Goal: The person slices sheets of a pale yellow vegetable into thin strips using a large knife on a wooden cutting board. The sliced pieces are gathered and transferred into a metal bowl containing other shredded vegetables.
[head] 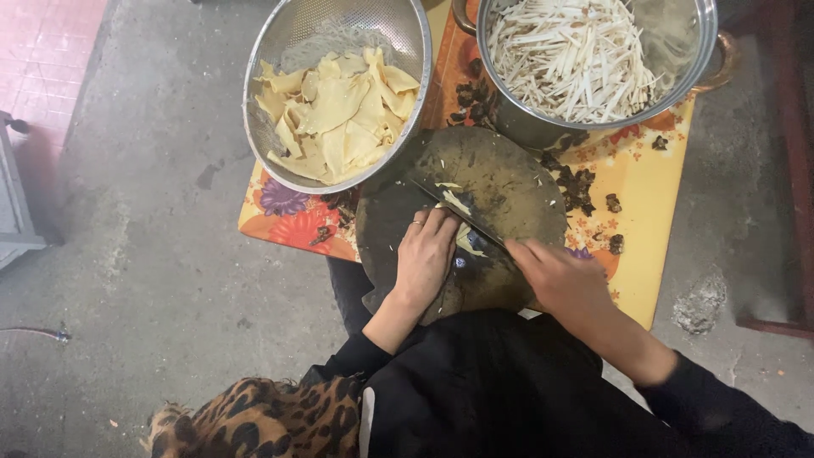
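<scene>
on the round dark cutting board (509,182): pale yellow sheet (462,222), pinned under the curled, pressed-together fingers (441,225) of the left hand (426,259); right hand (560,276) clenched around the knife (458,212), blade touching the sheet beside those fingertips.

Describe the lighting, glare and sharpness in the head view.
Head view: soft, even light; faint glare on the steel pot rim and the colander wall; the dark cutting board is dim, so the knife blade barely stands out; the left hand and right hand look sharp, without motion blur.
</scene>
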